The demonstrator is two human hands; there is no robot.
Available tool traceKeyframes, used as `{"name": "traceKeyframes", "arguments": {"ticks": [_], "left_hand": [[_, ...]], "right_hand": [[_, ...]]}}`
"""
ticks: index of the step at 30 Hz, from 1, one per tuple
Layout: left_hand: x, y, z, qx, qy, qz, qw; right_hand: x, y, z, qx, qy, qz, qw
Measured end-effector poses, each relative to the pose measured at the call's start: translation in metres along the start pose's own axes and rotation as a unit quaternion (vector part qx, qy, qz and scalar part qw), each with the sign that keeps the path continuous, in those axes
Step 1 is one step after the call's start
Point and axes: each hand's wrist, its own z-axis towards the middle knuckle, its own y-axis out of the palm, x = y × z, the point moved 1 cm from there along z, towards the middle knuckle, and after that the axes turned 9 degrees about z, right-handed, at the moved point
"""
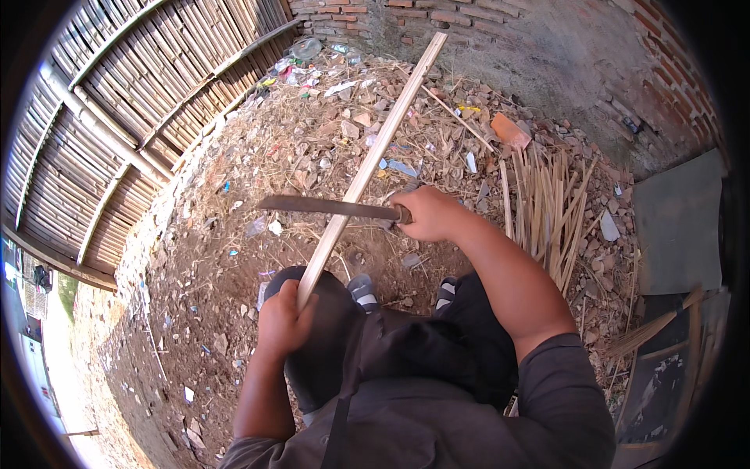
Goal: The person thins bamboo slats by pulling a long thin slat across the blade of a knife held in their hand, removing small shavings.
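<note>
My left hand (286, 319) is closed around the near end of a long, pale bamboo strip (373, 155), close to my left knee. The strip slants away from me, up and to the right, toward the brick wall. In my right hand (428, 213) is the handle of a machete (328, 206), its dark blade pointing left. The blade crosses over the strip near its middle; whether it touches or only passes above it, I cannot tell. My fingers wrap fully round the handle and hide most of it.
To the right lies a pile of split bamboo strips (551, 215). Rubble and litter cover the ground (226, 258). A bamboo fence (156, 86) stands at the left, a brick wall (531, 55) at the back. Dark grey panels (678, 227) lean at the right; an orange brick piece (510, 130) lies beyond the pile.
</note>
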Motion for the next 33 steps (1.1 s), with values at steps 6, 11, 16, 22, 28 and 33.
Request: {"name": "traceKeyframes", "arguments": {"ticks": [6, 11, 16, 22, 28, 33], "left_hand": [[0.001, 0.005, 0.005, 0.033, 0.048, -0.001, 0.998], [-0.012, 0.010, -0.001, 0.063, 0.029, -0.016, 0.997], [-0.005, 0.009, 0.000, 0.055, 0.037, -0.010, 0.998], [-0.005, 0.007, -0.002, 0.052, 0.019, -0.011, 0.998], [-0.005, 0.010, 0.000, 0.050, 0.028, 0.006, 0.998], [-0.005, 0.006, -0.002, 0.040, 0.014, 0.015, 0.999]], "right_hand": [[0.027, 0.005, 0.007, -0.009, -0.007, 0.070, 0.997], [-0.023, 0.012, 0.007, 0.046, -0.051, -0.002, 0.998], [0.012, -0.004, 0.010, 0.062, 0.039, 0.044, 0.996], [-0.025, 0.013, 0.003, 0.110, -0.095, -0.013, 0.989], [0.017, -0.004, 0.009, 0.099, 0.045, 0.020, 0.994], [-0.020, 0.004, 0.002, 0.100, -0.028, 0.003, 0.995]]}}
